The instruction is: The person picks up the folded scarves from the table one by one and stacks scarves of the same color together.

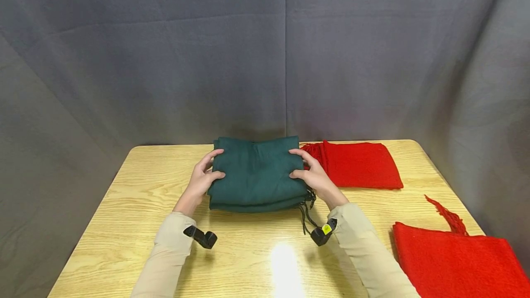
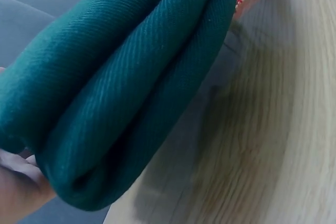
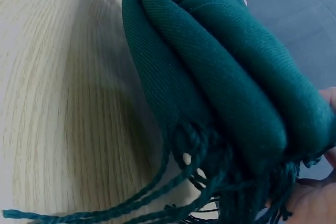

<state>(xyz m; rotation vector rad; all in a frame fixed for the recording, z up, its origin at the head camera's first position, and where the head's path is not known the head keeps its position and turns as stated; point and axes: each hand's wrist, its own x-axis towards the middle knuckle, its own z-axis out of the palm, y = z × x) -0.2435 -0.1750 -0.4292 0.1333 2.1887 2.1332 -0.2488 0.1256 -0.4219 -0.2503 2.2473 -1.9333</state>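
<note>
A dark green folded scarf (image 1: 256, 174) is held between both hands near the middle of the table. My left hand (image 1: 202, 176) grips its left end, thumb and fingertips showing on the top face. At the other end my right hand (image 1: 315, 174) grips it the same way. Twisted tassels hang from the scarf's right end, and in the right wrist view the fringe (image 3: 205, 182) dangles beside the hand. In the left wrist view several thick layers of the green scarf (image 2: 131, 77) show, lifted over the wood, with part of the left hand (image 2: 21, 187) below them.
A folded red scarf (image 1: 360, 164) with fringe lies at the back right, just behind the right hand. Another folded red scarf (image 1: 459, 261) lies at the front right, its tassels pointing back. Grey curtains (image 1: 207, 59) stand around the wooden table (image 1: 136, 224).
</note>
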